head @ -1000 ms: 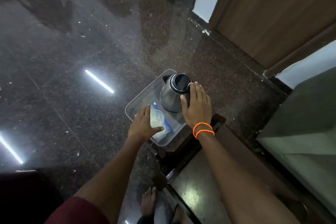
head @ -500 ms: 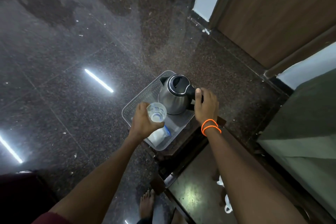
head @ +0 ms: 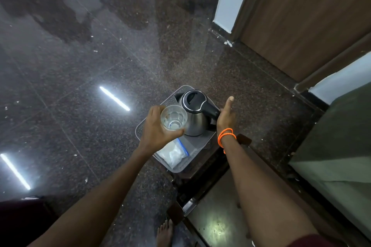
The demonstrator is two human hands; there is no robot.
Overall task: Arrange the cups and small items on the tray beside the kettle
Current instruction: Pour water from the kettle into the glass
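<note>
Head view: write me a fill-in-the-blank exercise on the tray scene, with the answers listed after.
1. The left hand holds a clear ____ above the tray.
2. The right hand grips the kettle by its ____.
3. The wristband on the right wrist is ____ in colour.
4. The clear zip bag lies on the tray at its ____ end.

Answers: glass; handle; orange; near

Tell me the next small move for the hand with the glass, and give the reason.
Probably lower the glass onto the bare part of the tray in front of the kettle. The left hand holds it upright above the tray, while the right hand grips the kettle handle, and the plastic bag fills the near corner.
</note>
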